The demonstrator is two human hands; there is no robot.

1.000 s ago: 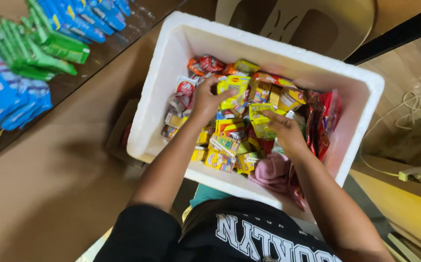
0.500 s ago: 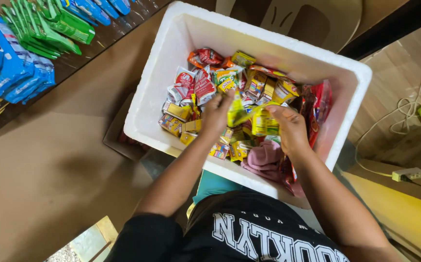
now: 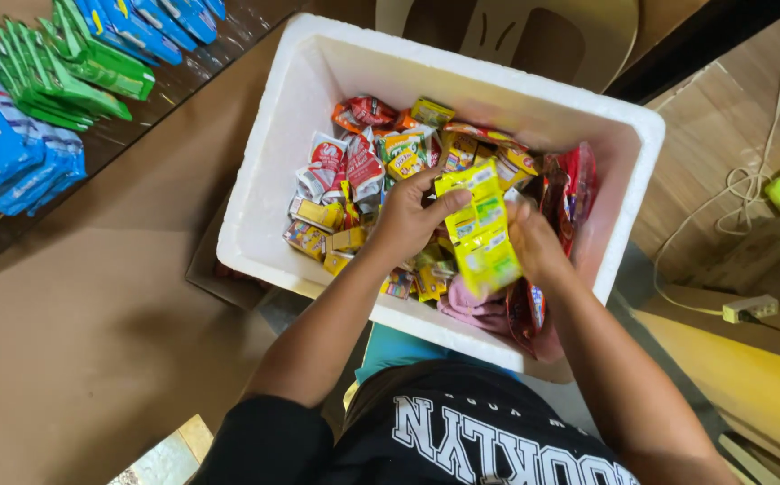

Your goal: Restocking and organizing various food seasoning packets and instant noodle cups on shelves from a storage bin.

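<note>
A strip of yellow sachets (image 3: pixel 482 232) hangs over the middle of the white foam box (image 3: pixel 268 193), pinched at its top by the left hand (image 3: pixel 408 216) and gripped along its right edge by the right hand (image 3: pixel 533 244). Both forearms reach in from the box's near rim, wrists bent downward. Mixed small packets (image 3: pixel 354 171) fill the box beneath the strip.

Brown floor (image 3: pixel 75 341), beige plastic chair (image 3: pixel 533 40) beyond.
</note>
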